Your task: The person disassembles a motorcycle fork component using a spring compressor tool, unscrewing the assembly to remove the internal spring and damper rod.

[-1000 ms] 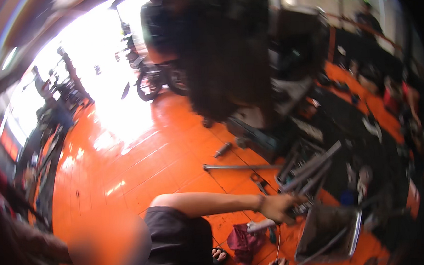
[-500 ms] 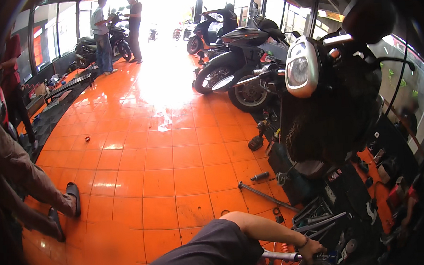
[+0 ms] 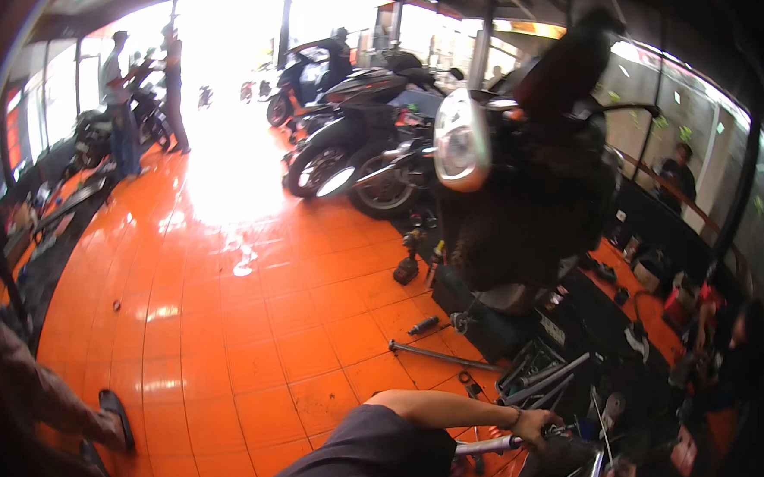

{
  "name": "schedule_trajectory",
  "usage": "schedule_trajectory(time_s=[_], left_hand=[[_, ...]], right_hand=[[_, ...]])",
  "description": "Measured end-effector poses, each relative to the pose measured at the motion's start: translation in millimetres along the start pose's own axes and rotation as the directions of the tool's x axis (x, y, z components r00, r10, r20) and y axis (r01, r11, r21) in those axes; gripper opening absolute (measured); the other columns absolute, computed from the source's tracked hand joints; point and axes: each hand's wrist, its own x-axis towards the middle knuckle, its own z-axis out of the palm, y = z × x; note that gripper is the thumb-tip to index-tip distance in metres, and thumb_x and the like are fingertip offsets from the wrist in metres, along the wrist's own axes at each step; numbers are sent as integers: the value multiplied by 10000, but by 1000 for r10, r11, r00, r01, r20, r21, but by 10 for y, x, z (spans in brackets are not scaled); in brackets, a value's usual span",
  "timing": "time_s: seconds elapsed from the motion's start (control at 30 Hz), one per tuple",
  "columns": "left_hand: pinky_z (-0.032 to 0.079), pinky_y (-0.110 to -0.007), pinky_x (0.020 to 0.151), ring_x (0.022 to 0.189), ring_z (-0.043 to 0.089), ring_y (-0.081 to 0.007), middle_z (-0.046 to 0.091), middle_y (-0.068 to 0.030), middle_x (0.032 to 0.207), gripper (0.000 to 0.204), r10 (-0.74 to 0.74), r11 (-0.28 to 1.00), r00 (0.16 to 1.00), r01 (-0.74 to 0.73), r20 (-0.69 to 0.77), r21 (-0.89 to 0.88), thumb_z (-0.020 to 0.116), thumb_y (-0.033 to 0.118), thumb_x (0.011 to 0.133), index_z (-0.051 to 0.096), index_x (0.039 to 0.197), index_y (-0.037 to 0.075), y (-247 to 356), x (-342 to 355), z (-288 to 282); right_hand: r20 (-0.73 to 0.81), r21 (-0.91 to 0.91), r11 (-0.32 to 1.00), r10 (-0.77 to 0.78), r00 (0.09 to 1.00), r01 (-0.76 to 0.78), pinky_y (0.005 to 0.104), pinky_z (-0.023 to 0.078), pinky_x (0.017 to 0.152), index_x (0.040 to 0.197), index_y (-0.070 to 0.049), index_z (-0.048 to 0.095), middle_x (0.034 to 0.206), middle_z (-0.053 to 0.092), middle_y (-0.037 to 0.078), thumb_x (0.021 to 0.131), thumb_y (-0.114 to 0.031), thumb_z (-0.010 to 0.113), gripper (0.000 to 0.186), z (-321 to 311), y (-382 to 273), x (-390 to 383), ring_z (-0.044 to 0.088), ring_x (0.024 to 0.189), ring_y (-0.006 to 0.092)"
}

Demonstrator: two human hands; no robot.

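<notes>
My left hand reaches in from the lower middle and is closed around a silver metal tube. A bracelet circles that wrist. Just beyond the hand are small, dark metal parts that blur together. At the lower edge, right of the tube, a blurred skin-toned patch looks like part of my right hand; its fingers cannot be made out. Beside it are a thin pale rod and a shiny metal bar. Several grey metal tubes lie in a dark tray above my left hand.
A partly stripped motorcycle with a headlight stands close at right. A long bar, a grey cylinder and a cordless power tool lie on orange tiles. At left stands a person's sandalled foot. Another person is at far right.
My view has swung right, so the scene sits further left. My left hand keeps its hold on the tube. The shiny bar and the skin-toned patch now show at the lower edge.
</notes>
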Motion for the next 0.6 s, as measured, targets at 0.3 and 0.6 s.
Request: schedule_trajectory(time_s=[0.3,0.6], left_hand=[[540,-395,875,975,658,-226,656,-111,1095,489,-63,997,996,59,58,57,754,180,838,648,1278,-6,532,-181,-62],[500,-335,909,1023,615,-162,606,-49,1046,291,-203,979,947,193,-248,-66,768,109,942,608,1170,24,567,-736,-52]], right_hand=[[-146,268,933,284,948,-239,287,485,789,1134,21,622,983,645,68,1021,-110,650,175,-86,16,4,597,857,134],[-232,180,954,276,933,-238,312,518,769,1096,5,687,910,686,31,1010,-193,725,219,-278,476,337,621,823,134]])
